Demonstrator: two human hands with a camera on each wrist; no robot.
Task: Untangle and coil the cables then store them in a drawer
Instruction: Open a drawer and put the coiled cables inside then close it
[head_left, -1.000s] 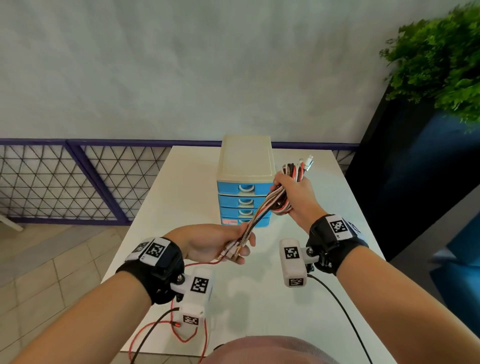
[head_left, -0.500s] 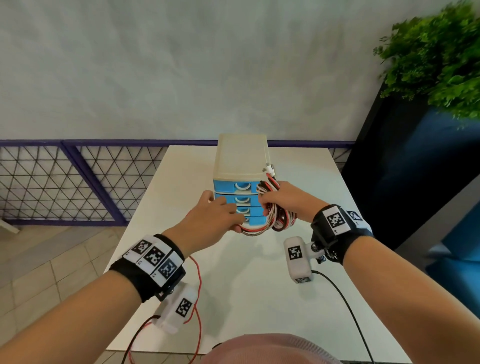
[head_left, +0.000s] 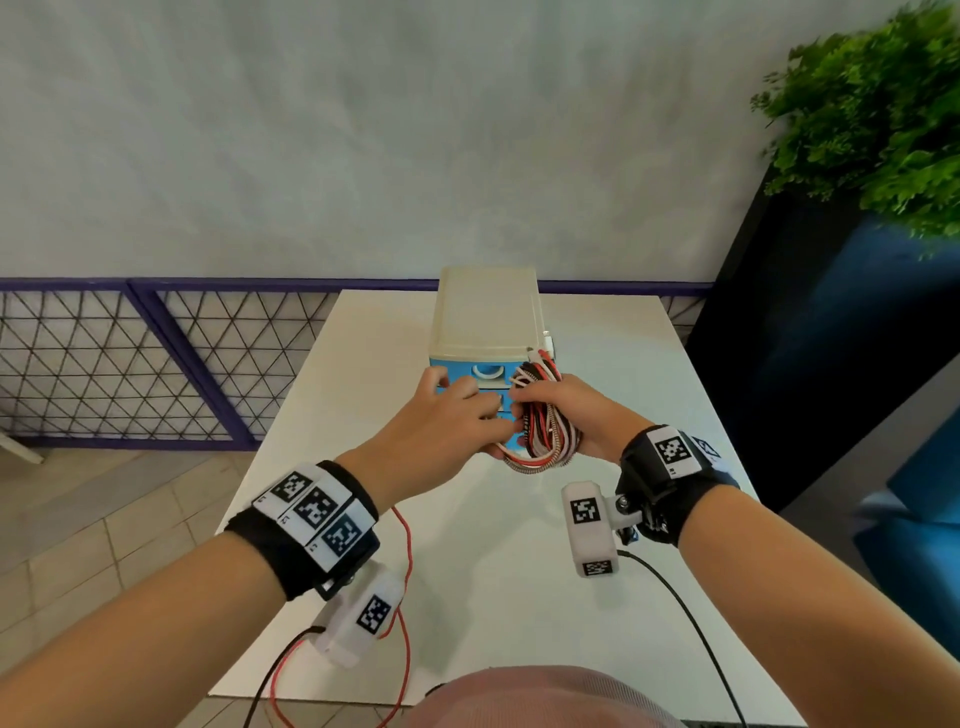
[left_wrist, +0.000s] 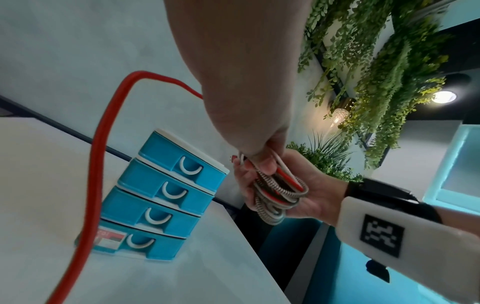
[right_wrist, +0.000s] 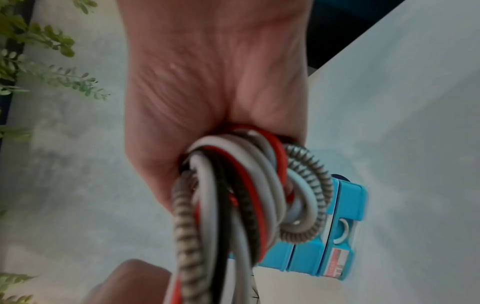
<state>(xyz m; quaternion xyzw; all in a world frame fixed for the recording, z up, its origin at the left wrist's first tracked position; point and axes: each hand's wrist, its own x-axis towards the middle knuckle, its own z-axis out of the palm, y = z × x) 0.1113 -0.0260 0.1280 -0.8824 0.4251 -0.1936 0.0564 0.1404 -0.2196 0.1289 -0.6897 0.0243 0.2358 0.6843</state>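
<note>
In the middle of the head view, the right hand (head_left: 576, 415) grips the cables (head_left: 540, 421), a coiled bundle of red, white, black and braided strands, its fingers curled round the loops. The bundle hangs in the air just in front of the drawers (head_left: 488, 332), at their right front corner, with loose ends poking up above the fist.

The left hand (head_left: 441, 421) reaches in from the lower left, and its fingertips meet the bundle on its left side. In the left wrist view, centre frame, the left thumb and fingers pinch a few strands where they leave the right palm. In the right wrist view the coil fills the lower middle of the frame, and the right hand's fingers are hidden behind the palm and the loops.

The drawers are a small blue four-drawer unit with a cream top, standing on the white table (head_left: 623, 364) toward its far edge. All four drawers appear shut in the left wrist view. A green plant (head_left: 872, 114) shows at the upper right.
</note>
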